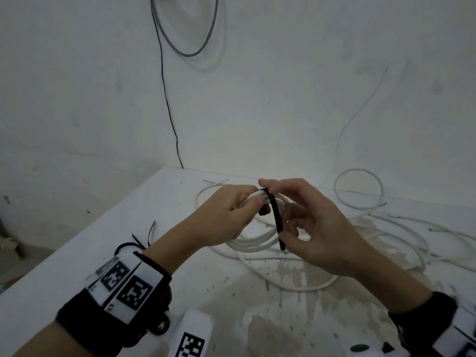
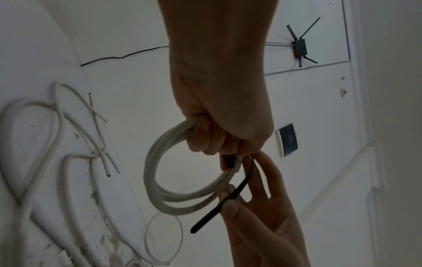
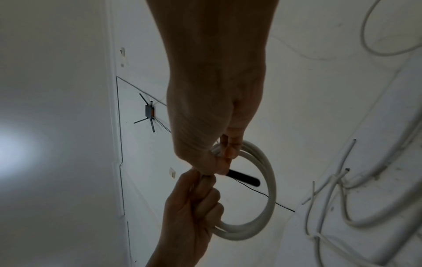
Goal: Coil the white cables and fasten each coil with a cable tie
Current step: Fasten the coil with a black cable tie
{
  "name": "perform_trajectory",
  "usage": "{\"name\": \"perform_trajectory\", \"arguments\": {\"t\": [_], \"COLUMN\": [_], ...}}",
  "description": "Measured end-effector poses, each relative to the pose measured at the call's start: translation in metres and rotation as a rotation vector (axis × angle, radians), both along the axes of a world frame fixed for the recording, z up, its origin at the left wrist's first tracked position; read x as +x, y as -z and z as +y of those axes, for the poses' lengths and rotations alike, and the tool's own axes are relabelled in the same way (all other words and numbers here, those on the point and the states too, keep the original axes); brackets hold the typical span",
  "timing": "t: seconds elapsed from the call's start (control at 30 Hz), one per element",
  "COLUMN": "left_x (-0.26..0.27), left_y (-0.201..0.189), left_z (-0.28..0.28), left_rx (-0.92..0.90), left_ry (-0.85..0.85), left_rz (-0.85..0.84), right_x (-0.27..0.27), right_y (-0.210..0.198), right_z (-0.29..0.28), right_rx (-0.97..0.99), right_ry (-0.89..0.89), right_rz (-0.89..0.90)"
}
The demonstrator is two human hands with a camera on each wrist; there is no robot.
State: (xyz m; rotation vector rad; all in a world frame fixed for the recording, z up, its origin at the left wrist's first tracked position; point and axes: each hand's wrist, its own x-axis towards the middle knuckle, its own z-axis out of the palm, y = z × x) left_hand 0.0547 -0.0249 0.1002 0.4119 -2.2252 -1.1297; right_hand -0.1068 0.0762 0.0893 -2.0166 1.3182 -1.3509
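Note:
My left hand (image 1: 239, 204) grips a small coil of white cable (image 1: 253, 243) at its top and holds it above the white table (image 1: 77, 253). A black cable tie (image 1: 275, 220) is draped over the coil right beside that grip. The tie's head hangs under the cable and its long tail points down towards me. My right hand (image 1: 286, 215) pinches the tie's strap, with the index finger on top of the coil. From the left wrist, the coil (image 2: 157, 180) hangs as a ring below the left hand (image 2: 217, 137), and the tie (image 2: 219, 207) runs through the right hand's fingers (image 2: 230, 206). From the right wrist, the tie's tail (image 3: 245, 178) sticks out across the coil (image 3: 268, 189).
Loose white cables (image 1: 386, 243) sprawl over the right half of the table, with a small single loop (image 1: 358, 189) at the back. Spare black ties (image 1: 148, 234) lie near my left wrist. A thin black wire (image 1: 164, 86) runs down the wall behind.

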Motion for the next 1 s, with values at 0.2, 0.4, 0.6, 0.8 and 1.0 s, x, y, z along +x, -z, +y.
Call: {"name": "perform_trajectory", "arguments": {"t": [0.2,0.4,0.6,0.8,1.0], "left_x": [0.000,0.000,-0.001,-0.002,-0.003], "left_y": [-0.002,-0.002,0.000,-0.001,-0.001], "left_z": [-0.004,-0.007,-0.009,-0.008,-0.009], "left_rx": [-0.275,-0.274,-0.265,-0.235,-0.190], "left_ry": [-0.011,-0.004,0.001,0.013,0.013], "left_rz": [0.012,0.031,0.023,0.028,0.025], "right_x": [-0.001,0.007,0.016,0.019,0.017], "right_y": [-0.002,-0.007,-0.004,0.002,0.004], "right_z": [0.002,0.000,-0.003,-0.009,-0.010], "right_rx": [-0.141,-0.279,-0.283,-0.442,-0.554], "right_ry": [0.065,0.087,0.106,0.192,0.241], "right_rz": [0.071,-0.021,-0.126,-0.077,0.034]}}
